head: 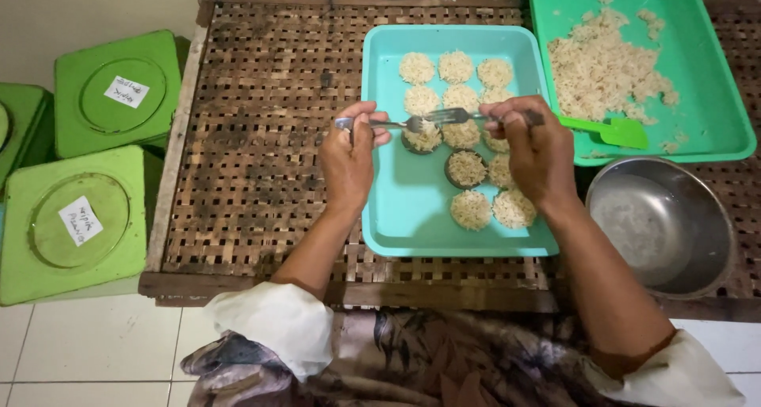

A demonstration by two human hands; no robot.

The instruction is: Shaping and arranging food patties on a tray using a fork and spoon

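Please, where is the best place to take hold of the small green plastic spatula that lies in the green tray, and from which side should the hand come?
Probably grip the small green plastic spatula at its thin handle, which points left toward the right hand. Come from above and from the left, because the wide blade lies to the right, beside the loose rice heap, against the floor of the green tray.

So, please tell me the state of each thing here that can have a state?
Left hand: shut on a fork.
Right hand: shut on a second fork.
Teal tray: partly filled with round rice cakes.
Green tray: holds loose rice and a green spatula.
Metal bowl: empty.
Green tins: lids on.
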